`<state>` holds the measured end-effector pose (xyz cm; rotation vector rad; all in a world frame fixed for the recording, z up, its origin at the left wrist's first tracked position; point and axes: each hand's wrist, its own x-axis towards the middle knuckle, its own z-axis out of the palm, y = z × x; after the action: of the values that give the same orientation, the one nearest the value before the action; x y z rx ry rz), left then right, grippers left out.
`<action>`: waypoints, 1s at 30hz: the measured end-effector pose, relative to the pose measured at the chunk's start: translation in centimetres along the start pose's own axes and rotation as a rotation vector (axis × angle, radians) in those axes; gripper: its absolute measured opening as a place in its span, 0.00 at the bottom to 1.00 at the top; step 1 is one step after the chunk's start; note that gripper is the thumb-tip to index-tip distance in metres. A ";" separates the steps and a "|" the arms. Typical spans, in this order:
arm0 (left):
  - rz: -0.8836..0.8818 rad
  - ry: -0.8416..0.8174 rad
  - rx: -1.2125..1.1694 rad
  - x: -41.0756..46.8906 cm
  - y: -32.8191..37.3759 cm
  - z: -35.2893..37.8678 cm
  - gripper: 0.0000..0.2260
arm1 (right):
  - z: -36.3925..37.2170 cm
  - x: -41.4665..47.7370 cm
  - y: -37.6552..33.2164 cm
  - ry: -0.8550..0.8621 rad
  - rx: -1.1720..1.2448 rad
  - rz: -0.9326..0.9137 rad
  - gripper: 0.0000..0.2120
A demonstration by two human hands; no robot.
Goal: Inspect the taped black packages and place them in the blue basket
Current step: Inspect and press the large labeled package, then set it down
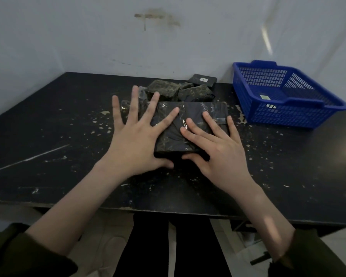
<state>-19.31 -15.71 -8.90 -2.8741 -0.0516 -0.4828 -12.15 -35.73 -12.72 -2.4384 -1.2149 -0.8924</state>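
The large taped black package (190, 124) is lying flat in the middle of the bench (48, 136), a little nearer to the far edge. Both hands are resting on it. The left hand (134, 140) is spreading its fingers wide and straight, with the index finger lying on the top of the package and the thumb touching its near side. The right hand (214, 146) is pressing straight fingers flat on the taped top, its thumb also at the near side. Neither hand is curling around the package. Just behind it, smaller black packages (180, 90) are lying in a pile by the far edge. The blue basket (278, 116) is standing at the far right corner.
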 end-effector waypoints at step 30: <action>-0.030 -0.022 -1.759 0.3 -1.0 -7.0 0.59 | -9.3 5.9 0.0 -0.160 1.397 0.545 0.29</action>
<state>-21.33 -16.35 -2.16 -4.5512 0.6496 -0.7043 -13.22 -36.66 -1.81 -1.4668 -0.6806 0.3064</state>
